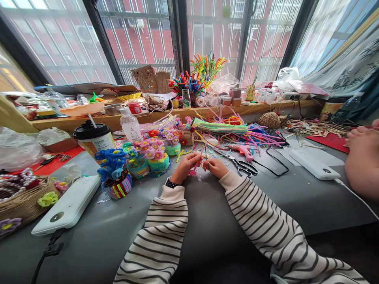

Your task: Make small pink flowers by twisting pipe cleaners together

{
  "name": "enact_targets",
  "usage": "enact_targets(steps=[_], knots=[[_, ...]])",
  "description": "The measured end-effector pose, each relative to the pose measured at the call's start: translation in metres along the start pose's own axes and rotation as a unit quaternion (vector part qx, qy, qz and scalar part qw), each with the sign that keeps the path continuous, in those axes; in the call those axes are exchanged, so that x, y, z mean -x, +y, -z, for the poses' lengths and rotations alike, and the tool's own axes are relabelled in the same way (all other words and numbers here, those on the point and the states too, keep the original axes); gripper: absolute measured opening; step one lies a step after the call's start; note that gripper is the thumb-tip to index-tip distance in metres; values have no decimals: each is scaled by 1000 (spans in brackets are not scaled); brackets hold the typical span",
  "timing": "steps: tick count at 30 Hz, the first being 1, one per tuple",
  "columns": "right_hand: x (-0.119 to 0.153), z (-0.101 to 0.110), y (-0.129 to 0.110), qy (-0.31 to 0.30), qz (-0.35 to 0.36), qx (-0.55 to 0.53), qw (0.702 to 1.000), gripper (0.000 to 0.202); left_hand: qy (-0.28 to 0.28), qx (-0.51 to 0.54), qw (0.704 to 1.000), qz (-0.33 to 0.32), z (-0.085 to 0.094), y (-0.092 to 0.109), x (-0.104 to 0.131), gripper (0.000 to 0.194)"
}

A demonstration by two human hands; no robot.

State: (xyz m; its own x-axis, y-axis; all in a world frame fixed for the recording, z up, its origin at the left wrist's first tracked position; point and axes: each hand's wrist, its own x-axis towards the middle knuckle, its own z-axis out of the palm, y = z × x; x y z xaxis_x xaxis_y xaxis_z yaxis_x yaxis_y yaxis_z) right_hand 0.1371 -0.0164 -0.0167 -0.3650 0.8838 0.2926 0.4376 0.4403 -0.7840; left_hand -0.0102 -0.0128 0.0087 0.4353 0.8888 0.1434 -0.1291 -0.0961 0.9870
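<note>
Dark-striped cream sleeves [167,232] end in plain beige cuffs [173,193].

on the grey table [213,213] we see a black-lidded paper cup [97,144] with a white straw [92,120], near a clear plastic bottle [130,127]; at left, a white rectangular power bank [69,205]; at right, a second white power bank [314,164].

Craft workspace by barred windows [214,37] – glue gun [243,151], scissors [243,167], fuzzy flowers [152,149], grey table [207,221]

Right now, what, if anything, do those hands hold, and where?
The left hand pinches a pink fuzzy stem near its looped end; whether the right hand also grips it cannot be told.
</note>
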Motion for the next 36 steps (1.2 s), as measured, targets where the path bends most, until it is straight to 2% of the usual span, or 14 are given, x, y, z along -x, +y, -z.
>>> enact_targets(steps=[8,21,36], knots=[[3,1,-5,-43,20,5,999,63,25,2,1000,5,0,0,0,25],[4,2,-7,-75,17,31,997,72,5,-13,1000,-7,2,-4,-2,24],[5,1,-11,-1,11,8,1000,59,-4,20,999,-28,2,-4,-1,23]])
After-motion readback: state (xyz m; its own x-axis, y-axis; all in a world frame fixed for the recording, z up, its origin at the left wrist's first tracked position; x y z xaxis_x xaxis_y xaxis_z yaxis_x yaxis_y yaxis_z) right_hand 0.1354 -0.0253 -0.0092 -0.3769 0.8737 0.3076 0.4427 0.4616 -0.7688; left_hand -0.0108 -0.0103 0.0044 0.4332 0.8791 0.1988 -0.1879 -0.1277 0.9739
